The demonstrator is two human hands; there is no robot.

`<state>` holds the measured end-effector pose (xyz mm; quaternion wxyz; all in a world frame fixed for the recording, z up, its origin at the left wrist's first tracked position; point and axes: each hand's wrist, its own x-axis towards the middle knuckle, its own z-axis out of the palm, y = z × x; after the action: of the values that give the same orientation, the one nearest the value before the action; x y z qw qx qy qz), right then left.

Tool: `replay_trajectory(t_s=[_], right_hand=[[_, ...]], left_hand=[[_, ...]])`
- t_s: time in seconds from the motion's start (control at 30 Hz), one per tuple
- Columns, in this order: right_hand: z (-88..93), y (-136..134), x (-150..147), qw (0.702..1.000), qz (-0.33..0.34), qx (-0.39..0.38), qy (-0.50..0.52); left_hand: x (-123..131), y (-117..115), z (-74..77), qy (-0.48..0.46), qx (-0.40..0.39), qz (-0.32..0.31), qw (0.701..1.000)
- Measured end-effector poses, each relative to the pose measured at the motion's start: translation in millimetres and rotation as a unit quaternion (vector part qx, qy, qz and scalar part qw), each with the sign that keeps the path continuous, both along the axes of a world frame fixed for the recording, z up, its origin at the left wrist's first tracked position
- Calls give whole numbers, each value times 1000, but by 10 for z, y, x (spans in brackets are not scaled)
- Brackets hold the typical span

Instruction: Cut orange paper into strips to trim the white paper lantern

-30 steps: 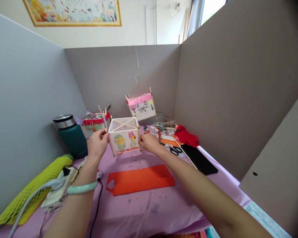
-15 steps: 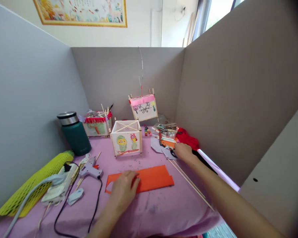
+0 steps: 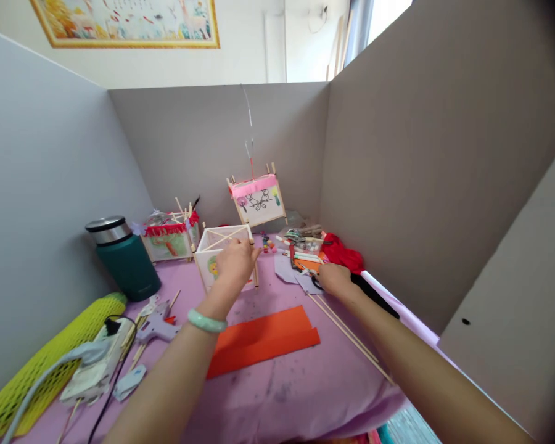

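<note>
My left hand (image 3: 235, 263) reaches out to the white paper lantern box (image 3: 213, 246) with a wooden stick frame and closes over its near right corner. The box stands on the purple table cover (image 3: 277, 382). My right hand (image 3: 333, 279) rests farther right on the black scissors (image 3: 315, 282), beside a pile of pens and scraps (image 3: 303, 250); its fingers curl down over the handles. An orange felt sheet (image 3: 263, 340) lies in front of the box. Two thin wooden sticks (image 3: 346, 336) lie under my right forearm.
A green flask (image 3: 123, 258) stands at the left wall, with a red-fringed lantern (image 3: 169, 237) beside it. A pink-topped lantern (image 3: 258, 200) stands at the back. A glue gun (image 3: 155, 327), power strip (image 3: 92, 370) and yellow mesh roll (image 3: 41, 370) lie at left. Grey partition walls enclose three sides.
My left hand left the orange felt and moved forward onto the white lantern box. My right hand stayed at the scissors. One second ago both hands held the box.
</note>
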<state>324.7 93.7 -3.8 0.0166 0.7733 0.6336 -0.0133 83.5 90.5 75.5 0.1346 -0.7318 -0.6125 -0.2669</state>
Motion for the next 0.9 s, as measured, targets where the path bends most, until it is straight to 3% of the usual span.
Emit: replay_trajectory(t_s=[0.1,0.2,0.3,0.4,0.47,0.67,0.9], right_hand=[[-26,7,40,1000,2,2,9],[-52,17,82,1000,5,6,17],[-61,19,98,1000,7,6,22],[-52,11,85,1000,6,5,23],[-44,5,70,1000,4,4,19],[-49,8,49,1000,9,4,-4],[-42,-12,32,1000,8,1,-17]], left_hand=[[-73,103,16,-3,0,-15,1000],[-365,146,24,-24,9,-40,999],[-722,168,33,-117,1,-95,989],[-996,164,22,-240,-14,-168,956],[-1106,144,9,-261,-31,-198,944],[-1248,37,-38,-263,-110,-247,926],[-1202,-37,-108,-222,-11,-229,948]])
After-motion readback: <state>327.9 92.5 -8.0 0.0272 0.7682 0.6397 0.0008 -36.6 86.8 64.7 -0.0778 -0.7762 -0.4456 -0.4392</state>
